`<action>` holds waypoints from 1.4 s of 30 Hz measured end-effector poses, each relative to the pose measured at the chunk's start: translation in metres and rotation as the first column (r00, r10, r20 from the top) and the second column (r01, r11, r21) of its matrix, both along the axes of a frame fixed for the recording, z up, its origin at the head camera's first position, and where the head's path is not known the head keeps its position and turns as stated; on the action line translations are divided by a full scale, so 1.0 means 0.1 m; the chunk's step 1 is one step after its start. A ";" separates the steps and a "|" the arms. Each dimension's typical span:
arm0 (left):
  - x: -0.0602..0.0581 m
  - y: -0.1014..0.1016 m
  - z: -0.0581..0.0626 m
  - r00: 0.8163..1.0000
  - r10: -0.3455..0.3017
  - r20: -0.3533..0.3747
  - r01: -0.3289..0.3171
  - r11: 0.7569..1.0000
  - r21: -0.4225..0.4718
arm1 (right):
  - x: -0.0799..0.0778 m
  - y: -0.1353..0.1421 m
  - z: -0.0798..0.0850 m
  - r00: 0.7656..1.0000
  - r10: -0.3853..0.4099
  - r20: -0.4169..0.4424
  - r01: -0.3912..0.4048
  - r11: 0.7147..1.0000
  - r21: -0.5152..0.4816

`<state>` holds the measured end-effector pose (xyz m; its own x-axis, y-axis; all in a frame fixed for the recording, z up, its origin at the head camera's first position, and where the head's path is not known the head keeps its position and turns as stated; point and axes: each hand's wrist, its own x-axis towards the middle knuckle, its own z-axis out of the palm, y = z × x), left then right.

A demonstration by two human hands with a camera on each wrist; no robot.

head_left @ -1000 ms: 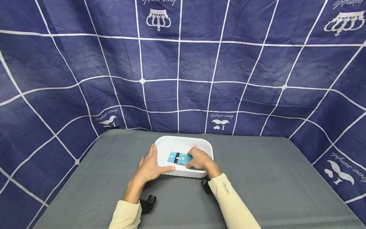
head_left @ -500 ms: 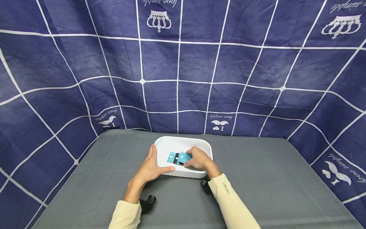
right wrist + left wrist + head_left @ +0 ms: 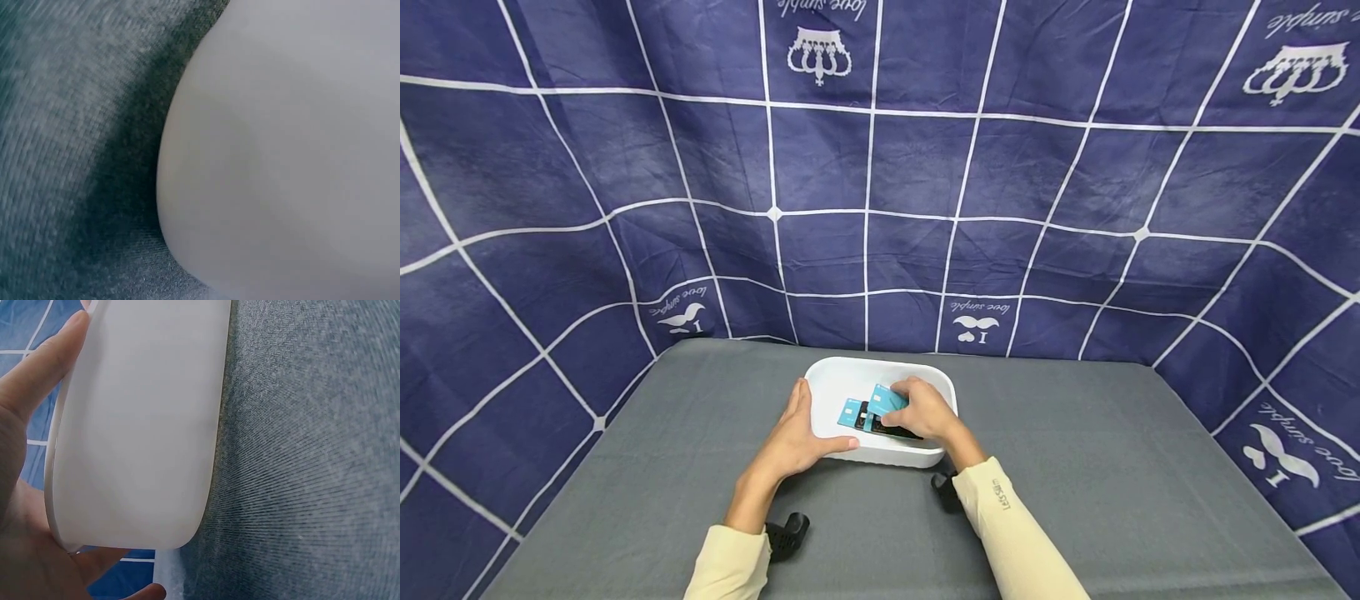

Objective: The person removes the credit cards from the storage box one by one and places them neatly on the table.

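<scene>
A white plastic box with rounded corners stands on the grey cloth, several flat cards lying inside. My right hand reaches in at the right and pinches a light-blue bank card, lifted and tilted above the others. Beneath it lie black cards and, at the left, another blue card. My left hand rests against the box's left end, thumb along the front rim, fingers straight along the outer side. In the right wrist view the box wall hides the right hand and the cards.
A grey cloth covers the table around the box. Behind and at both sides hangs a blue curtain with white grid lines. Black wrist cameras are strapped under both wrists.
The blue card in my right hand has risen from the pile and tilted, uncovering more black card below. My left hand and the box have stayed in place.
</scene>
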<state>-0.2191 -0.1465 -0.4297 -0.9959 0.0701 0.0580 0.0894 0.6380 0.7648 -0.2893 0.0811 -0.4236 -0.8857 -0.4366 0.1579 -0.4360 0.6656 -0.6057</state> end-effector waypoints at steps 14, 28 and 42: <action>0.01 0.00 0.00 1.000 0.003 -0.006 -0.003 1.000 -0.012 | 0.05 0.07 0.00 0.998 0.023 -0.057 -0.031 0.988 -0.150; 0.02 -0.01 0.01 1.000 0.016 0.003 -0.016 1.000 -0.005 | 0.05 0.11 0.03 0.992 0.114 -0.052 -0.121 0.979 -0.161; 0.04 0.01 0.01 1.000 0.007 0.013 -0.007 1.000 0.018 | 0.08 0.14 0.03 0.984 0.153 -0.091 -0.167 0.971 -0.171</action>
